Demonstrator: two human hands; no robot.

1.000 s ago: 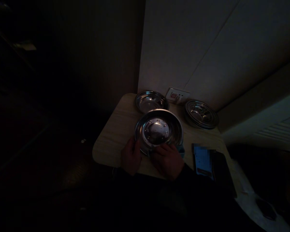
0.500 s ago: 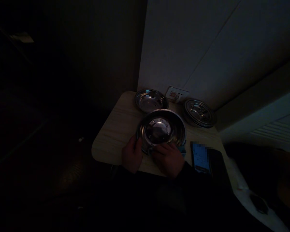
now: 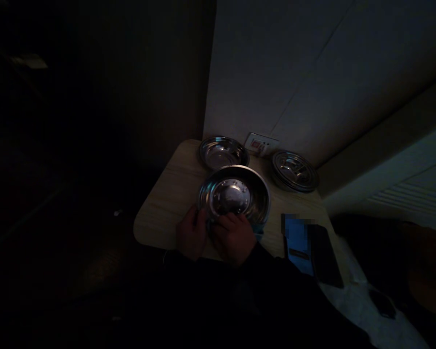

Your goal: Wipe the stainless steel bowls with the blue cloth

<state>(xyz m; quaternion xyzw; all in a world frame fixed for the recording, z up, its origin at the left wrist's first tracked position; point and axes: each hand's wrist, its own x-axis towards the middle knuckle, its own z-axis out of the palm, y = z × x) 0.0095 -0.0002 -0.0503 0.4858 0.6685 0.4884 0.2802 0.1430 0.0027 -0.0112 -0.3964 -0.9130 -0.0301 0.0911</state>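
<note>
A shiny steel bowl (image 3: 232, 196) rests near the front of a small pale table (image 3: 160, 208). At its near left rim, my left hand (image 3: 192, 236) is closed on the edge, thumb up. My right hand (image 3: 236, 238) bends its fingers over the near rim, close beside the left one. Under and behind that hand shows a teal cloth (image 3: 257, 230), pressed against the bowl's outside. The light is dim, so the fingertips are partly hidden.
Behind the bowl lies a shallow steel dish (image 3: 223, 154); a stack of steel dishes (image 3: 294, 172) stands at the back right, by a wall socket (image 3: 260, 144). On the right are a lit phone (image 3: 297, 245) and a dark flat object (image 3: 325, 254).
My right hand has slid left along the near rim with the cloth, closer to my left hand. The left hand stays on the rim. The view has shifted slightly.
</note>
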